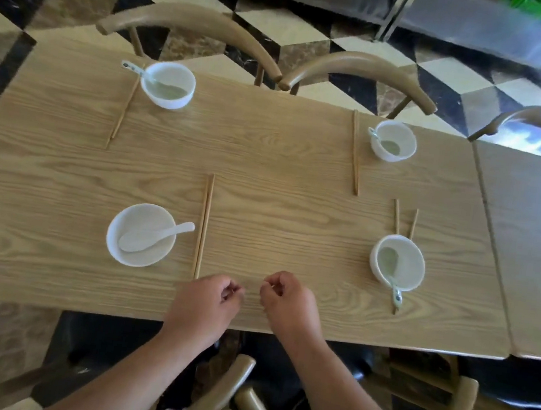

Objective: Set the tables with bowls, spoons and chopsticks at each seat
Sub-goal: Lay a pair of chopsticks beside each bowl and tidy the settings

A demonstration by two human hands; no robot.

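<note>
The seat that looks unfinished is the near right one: its chopsticks (396, 217) lie splayed, poking out behind the bowl (397, 262) and seemingly running under it, their long axis pointing away from the person. They sit forward and to the right of both hands, so the right hand (287, 304) is nearer. It and the left hand (206, 299) are close together at the near edge of the table (285, 159), fingers loosely curled, holding nothing I can see, the left just beside the neat pair (204, 224)
</note>
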